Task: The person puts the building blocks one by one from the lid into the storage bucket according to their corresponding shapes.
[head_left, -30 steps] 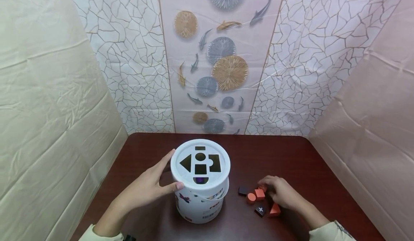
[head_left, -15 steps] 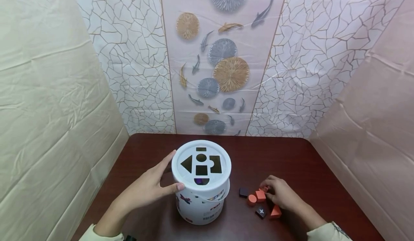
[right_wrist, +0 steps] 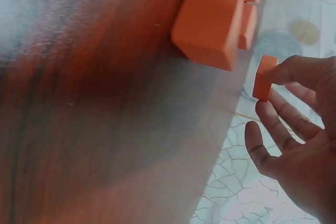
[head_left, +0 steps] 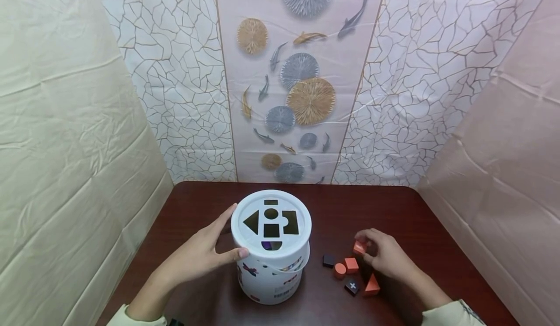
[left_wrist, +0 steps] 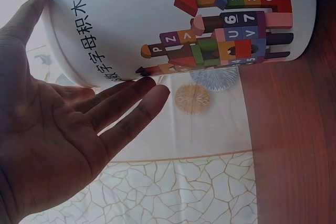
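Observation:
A white bucket [head_left: 270,282] stands on the table, its lid [head_left: 245,204] cut with shaped holes. My left hand [head_left: 197,253] rests against its left side, thumb at the near rim and the fingers straight along the side. In the left wrist view the fingers [left_wrist: 131,121] lie along the printed wall. My right hand [head_left: 387,253] pinches a small orange block [right_wrist: 264,78] between thumb and fingers, and the block appears off the table. Near that hand lie an orange triangular block [head_left: 372,285], an orange cylinder [head_left: 340,270], an orange square block [head_left: 351,265] and two dark blocks [head_left: 352,287].
The dark red table [head_left: 350,214] meets a patterned cloth backdrop [head_left: 280,122] at the back. Beige cloth walls [head_left: 78,170] enclose both sides. A white handle [head_left: 302,265] hangs down the bucket's right side. Something purple shows through the lid's nearest hole.
My right hand has moved slightly away from the other blocks with the orange block, which now shows more clearly between its fingers. The left hand and bucket have stayed put.

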A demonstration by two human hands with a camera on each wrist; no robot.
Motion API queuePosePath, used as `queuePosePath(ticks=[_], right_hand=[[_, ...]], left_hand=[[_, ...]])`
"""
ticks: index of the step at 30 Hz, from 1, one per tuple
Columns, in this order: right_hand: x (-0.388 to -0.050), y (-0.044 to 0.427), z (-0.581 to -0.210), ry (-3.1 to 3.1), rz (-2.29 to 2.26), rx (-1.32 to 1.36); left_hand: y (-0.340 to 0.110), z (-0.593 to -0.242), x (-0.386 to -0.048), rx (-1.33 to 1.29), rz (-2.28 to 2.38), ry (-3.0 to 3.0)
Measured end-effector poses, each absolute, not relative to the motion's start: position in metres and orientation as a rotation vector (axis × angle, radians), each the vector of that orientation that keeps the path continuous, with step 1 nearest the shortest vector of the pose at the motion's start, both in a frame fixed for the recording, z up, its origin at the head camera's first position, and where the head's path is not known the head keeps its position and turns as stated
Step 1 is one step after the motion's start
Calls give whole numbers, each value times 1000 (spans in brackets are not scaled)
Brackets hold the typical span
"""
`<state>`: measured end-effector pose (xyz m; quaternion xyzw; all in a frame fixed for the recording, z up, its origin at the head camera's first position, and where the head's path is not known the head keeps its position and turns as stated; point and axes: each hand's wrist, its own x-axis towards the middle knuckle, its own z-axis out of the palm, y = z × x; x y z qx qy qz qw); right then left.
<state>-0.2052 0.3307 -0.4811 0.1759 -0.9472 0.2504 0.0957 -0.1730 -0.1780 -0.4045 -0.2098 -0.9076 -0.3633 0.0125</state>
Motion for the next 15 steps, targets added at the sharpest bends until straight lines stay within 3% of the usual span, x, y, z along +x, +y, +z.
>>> queuePosePath(ticks=[15], right_hand=[[-193, 317, -442, -2599, 871, 676]], left_hand=[[-178, -405, -173, -656, -1118, -2822]])
